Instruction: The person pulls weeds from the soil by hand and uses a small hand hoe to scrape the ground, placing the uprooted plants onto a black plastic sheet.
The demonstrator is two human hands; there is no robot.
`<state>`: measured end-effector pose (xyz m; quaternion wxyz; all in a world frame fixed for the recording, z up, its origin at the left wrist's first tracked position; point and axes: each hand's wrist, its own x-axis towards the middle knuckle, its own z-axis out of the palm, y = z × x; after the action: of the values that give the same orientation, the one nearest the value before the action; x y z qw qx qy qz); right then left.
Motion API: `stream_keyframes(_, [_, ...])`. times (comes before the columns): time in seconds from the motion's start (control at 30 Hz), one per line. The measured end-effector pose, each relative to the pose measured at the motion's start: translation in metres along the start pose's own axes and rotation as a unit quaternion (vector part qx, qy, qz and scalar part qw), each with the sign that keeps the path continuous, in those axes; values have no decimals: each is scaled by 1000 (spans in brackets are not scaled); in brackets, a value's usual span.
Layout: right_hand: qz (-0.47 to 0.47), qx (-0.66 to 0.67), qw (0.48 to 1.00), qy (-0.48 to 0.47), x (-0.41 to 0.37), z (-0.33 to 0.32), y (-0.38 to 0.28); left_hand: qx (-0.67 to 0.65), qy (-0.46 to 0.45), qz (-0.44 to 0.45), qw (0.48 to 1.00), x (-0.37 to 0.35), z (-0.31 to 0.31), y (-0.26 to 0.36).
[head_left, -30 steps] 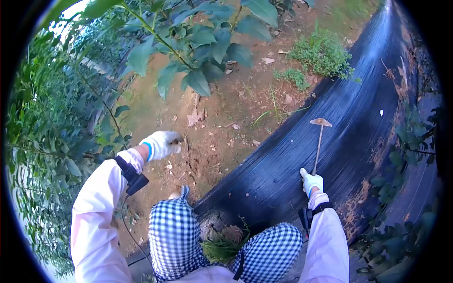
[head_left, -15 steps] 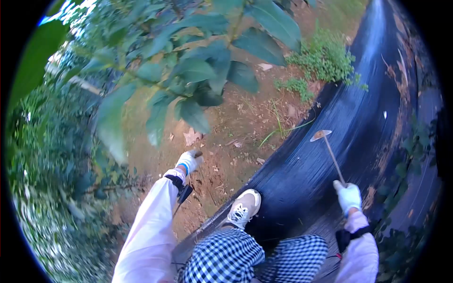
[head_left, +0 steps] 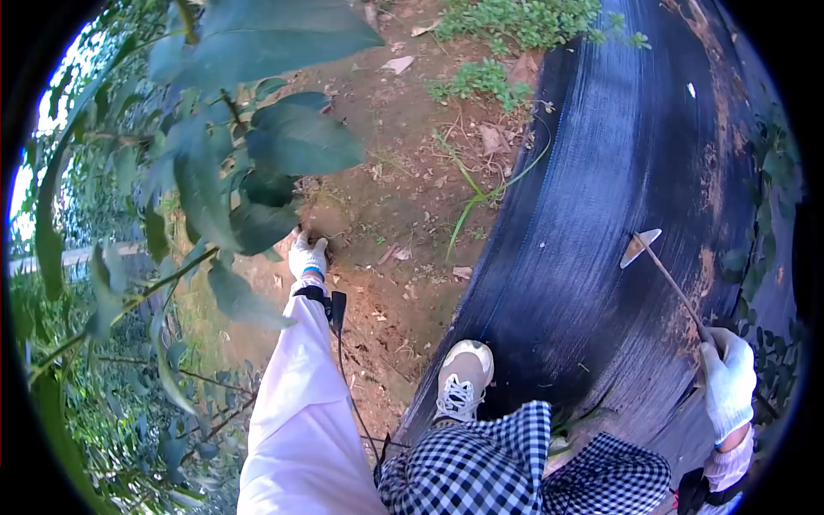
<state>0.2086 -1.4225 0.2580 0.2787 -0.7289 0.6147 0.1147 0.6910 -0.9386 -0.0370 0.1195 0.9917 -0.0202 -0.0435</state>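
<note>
Above sheeting (head_left: 601, 172), fingers (head_left: 717, 345) wrap hoe handle (head_left: 670, 281).

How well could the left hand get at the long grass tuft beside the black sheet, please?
Probably yes: the left hand is over bare soil, and only open ground with dry leaves lies between it and the grass tuft; the leafy branch hangs on its other side.
</note>
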Motion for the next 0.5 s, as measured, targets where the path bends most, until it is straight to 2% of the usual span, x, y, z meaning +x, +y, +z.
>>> stream_keyframes(0.07, [2,-1,1000,30,4,3,5,49,5,-19,999,1,4,5])
stream_keyframes(0.13, [43,8,999,23,2,0,-8,78,22,-24,996,5,7,5])
stream_keyframes(0.23, [101,0,994,-33,5,-7,-25,-150,1,-104,983,8,4,2])
stream_keyframes(0.27, [89,-4,996,-15,8,-4,-9,-139,50,-56,987,3,1,-1])
stream_keyframes(0.37, [77,6,997,7,13,2,12,77,-16,62,995,-5,-18,6])
stream_keyframes(0.4, [79,15,997,8,13,2,11,70,-22,137,988,-4,-17,9])
stream_keyframes(0.43, [88,26,996,6,11,0,1,109,-38,167,979,-5,-13,15])
stream_keyframes(0.5, [99,27,995,5,10,-1,-7,126,-53,144,980,5,-8,20])
